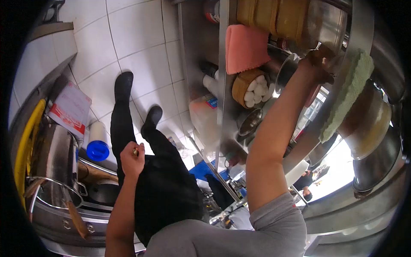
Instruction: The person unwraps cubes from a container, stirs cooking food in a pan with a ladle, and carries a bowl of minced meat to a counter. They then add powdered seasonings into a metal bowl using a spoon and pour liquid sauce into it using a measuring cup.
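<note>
Metal bowl (284, 72) on steel shelf (221, 128), right side | right hand (316, 67) just beside it, cannot tell its grip | left hand (132, 159) apart, curled around a small object (135, 151) | care: forearm (287, 107) clear of wooden egg tub (240, 88)

Glossy white tiles (139, 25) at upper left; matt pink cloth (246, 48) with a rough edge, upper centre; smooth blue plastic lid (98, 150) at left; brushed metal shelf (233, 100).
</note>
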Available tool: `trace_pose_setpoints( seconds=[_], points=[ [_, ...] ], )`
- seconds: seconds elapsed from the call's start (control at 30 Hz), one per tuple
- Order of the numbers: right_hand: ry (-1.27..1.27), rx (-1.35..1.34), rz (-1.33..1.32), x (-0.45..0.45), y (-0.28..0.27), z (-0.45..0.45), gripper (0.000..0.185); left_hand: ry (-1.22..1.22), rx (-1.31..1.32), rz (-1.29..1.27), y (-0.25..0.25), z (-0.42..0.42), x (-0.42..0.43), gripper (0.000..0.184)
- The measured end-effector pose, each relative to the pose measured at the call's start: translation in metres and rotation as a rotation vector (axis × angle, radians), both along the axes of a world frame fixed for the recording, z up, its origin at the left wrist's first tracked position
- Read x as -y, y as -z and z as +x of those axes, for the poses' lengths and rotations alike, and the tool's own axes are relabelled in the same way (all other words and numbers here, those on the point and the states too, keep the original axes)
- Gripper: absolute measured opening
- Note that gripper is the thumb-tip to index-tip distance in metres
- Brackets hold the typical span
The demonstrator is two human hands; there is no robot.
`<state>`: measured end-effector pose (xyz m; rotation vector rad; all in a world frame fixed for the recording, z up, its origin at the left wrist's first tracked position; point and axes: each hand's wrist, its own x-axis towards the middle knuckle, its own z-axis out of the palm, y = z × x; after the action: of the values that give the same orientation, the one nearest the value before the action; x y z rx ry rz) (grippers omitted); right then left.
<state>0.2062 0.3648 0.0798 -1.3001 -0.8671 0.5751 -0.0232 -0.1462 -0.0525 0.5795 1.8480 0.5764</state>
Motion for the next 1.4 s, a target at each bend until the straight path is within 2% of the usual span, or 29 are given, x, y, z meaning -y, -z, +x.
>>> trace_pose_setpoints(
  seconds=[0.4, 0.57, 0.7, 0.97, 1.1, 1.23, 1.33, 1.4],
  points=[
    [0.043, 0.317, -0.123, -0.007, -0.021, 0.039, 0.054, 0.034, -0.018, 0.066, 0.006, -0.012, -0.030, 0.026],
    [-0.080, 0.543, -0.265, -0.044, -0.012, 0.047, 0.056, 0.088, -0.054, 0.022, 0.007, -0.016, -0.024, 0.026],
    [-0.198, 0.724, -0.348, -0.060, 0.004, 0.051, 0.058, 0.013, -0.015, 0.031, 0.006, -0.022, -0.026, 0.023],
    [-0.316, 0.875, -0.434, -0.071, 0.034, 0.044, 0.061, -0.021, -0.086, 0.126, 0.010, -0.025, -0.018, 0.022],
    [-0.220, 0.845, -0.371, -0.051, 0.039, 0.047, 0.064, -0.002, -0.137, 0.142, 0.006, -0.023, -0.016, 0.022],
    [-0.037, 0.630, -0.080, -0.002, 0.026, 0.035, 0.066, -0.012, -0.108, 0.080, 0.004, -0.020, -0.008, 0.022],
    [-0.272, 0.389, 0.006, 0.017, -0.002, 0.007, 0.067, -0.003, -0.127, 0.070, 0.005, -0.015, 0.003, 0.023],
    [-0.355, 0.353, -0.006, 0.007, -0.011, -0.003, 0.068, -0.002, -0.108, 0.056, 0.005, -0.009, 0.009, 0.023]
  ],
)
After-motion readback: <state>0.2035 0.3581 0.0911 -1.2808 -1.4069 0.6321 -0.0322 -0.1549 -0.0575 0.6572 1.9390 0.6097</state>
